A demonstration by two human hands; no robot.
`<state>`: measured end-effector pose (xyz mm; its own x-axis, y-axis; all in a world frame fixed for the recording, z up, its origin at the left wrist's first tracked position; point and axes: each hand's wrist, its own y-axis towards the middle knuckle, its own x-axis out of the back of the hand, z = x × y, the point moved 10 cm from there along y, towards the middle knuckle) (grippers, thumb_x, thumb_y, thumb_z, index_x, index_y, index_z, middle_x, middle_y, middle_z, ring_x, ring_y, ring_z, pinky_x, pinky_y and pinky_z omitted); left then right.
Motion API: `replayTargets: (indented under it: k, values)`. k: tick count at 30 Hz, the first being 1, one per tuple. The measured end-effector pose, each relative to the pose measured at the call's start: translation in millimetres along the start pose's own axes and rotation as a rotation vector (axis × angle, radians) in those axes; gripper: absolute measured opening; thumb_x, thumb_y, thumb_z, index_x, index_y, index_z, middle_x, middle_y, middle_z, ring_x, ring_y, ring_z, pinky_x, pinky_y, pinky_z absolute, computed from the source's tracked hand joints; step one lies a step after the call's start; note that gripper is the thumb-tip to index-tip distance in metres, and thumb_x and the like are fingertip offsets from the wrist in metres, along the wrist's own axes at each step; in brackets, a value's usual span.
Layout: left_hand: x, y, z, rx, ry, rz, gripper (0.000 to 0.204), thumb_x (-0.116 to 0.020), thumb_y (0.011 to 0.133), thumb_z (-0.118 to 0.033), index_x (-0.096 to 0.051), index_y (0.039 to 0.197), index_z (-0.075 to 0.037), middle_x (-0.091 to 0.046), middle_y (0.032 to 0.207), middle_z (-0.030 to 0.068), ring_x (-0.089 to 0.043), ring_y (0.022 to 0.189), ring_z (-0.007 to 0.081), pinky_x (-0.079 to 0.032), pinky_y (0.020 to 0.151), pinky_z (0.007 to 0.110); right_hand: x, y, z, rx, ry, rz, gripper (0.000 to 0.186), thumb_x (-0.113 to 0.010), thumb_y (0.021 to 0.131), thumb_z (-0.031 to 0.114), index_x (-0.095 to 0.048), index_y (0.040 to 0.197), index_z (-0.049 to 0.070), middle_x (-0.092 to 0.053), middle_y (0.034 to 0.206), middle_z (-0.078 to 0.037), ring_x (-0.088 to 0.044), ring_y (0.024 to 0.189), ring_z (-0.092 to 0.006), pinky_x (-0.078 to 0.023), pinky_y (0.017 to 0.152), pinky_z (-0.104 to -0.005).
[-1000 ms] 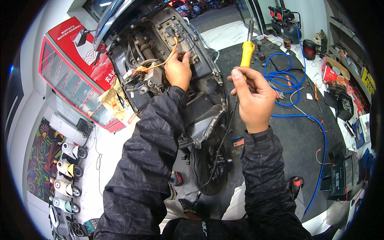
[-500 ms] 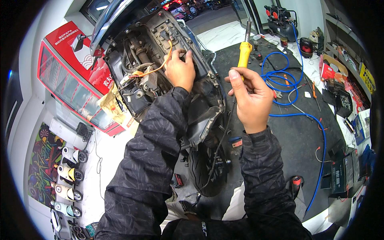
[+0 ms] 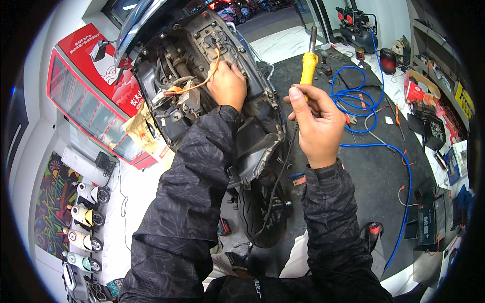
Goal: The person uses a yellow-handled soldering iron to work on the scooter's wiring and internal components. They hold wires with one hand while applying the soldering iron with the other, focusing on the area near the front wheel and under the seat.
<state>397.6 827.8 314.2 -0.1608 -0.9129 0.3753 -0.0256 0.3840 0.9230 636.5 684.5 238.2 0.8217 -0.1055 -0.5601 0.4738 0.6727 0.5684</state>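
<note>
An opened scooter front (image 3: 202, 96) with bare wiring and dark plastic panels fills the upper middle of the head view. My left hand (image 3: 228, 85) rests on its wiring bay and pinches an orange wire (image 3: 194, 87) that loops left toward a connector. To the right of the scooter, my right hand (image 3: 316, 123) is raised and grips a soldering iron with a yellow handle (image 3: 308, 68). Its metal tip points up and away, and its black cord hangs down past the front tyre (image 3: 262, 217).
A red and white display cabinet (image 3: 96, 96) stands at the left. A blue hose (image 3: 353, 93) coils over the dark floor mat at the right, with tools, boxes and batteries along the right edge. Small toy scooters (image 3: 83, 222) line the lower left.
My left hand has moved slightly up along the wiring bay with the orange wire. My right hand with the soldering iron has stayed in nearly the same place.
</note>
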Motion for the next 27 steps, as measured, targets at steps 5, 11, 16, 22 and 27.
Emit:
replayTargets:
  k: [5, 11, 16, 22, 27]
  values:
    - [4, -4, 8, 0.084, -0.139, 0.045, 0.031, -0.074, 0.096, -0.025, -0.069, 0.111, 0.001, -0.069, 0.118, 0.0247, -0.067, 0.11, 0.0451, -0.053, 0.094, 0.056, 5, 2, 4, 0.022, 0.003, -0.008, 0.017, -0.081, 0.102, 0.009, -0.079, 0.113, -0.004, -0.067, 0.078, 0.006, -0.054, 0.066, 0.0013, -0.039, 0.057, -0.0188]
    - [77, -59, -45, -0.458, -0.106, 0.223, 0.034, -0.076, 0.095, -0.015, -0.069, 0.125, 0.001, -0.068, 0.122, 0.0232, -0.064, 0.117, 0.0419, -0.052, 0.102, 0.051, 12, 7, 2, -0.01, 0.0, -0.016, 0.023, -0.08, 0.103, 0.011, -0.076, 0.121, -0.005, -0.073, 0.083, 0.001, -0.06, 0.067, -0.0007, -0.047, 0.059, -0.0198]
    - [131, -105, -26, -0.431, -0.191, 0.568, 0.021, -0.077, 0.096, -0.011, -0.075, 0.113, 0.001, -0.074, 0.115, 0.0177, -0.07, 0.107, 0.0398, -0.057, 0.094, 0.046, 20, 10, -3, -0.071, 0.07, -0.021, 0.042, -0.076, 0.106, 0.011, -0.052, 0.138, -0.002, -0.077, 0.092, -0.012, -0.069, 0.071, -0.0086, -0.055, 0.061, -0.0237]
    - [143, -119, -3, -0.351, -0.269, 0.539, 0.021, -0.076, 0.099, -0.016, -0.077, 0.111, 0.001, -0.075, 0.112, 0.0192, -0.071, 0.105, 0.0408, -0.057, 0.091, 0.047, 15, 10, -10, -0.152, 0.087, -0.002, 0.046, -0.077, 0.106, 0.014, -0.044, 0.134, -0.001, -0.076, 0.092, -0.015, -0.07, 0.073, -0.0112, -0.056, 0.062, -0.0249]
    - [101, -94, 38, 0.07, -0.187, 0.55, 0.036, -0.078, 0.099, -0.032, -0.08, 0.091, 0.004, -0.074, 0.081, 0.0244, -0.074, 0.078, 0.0448, -0.057, 0.072, 0.05, 2, 4, -14, -0.203, 0.055, 0.041, 0.045, -0.077, 0.106, 0.017, -0.045, 0.133, -0.001, -0.076, 0.091, -0.015, -0.068, 0.07, -0.0119, -0.054, 0.064, -0.0254]
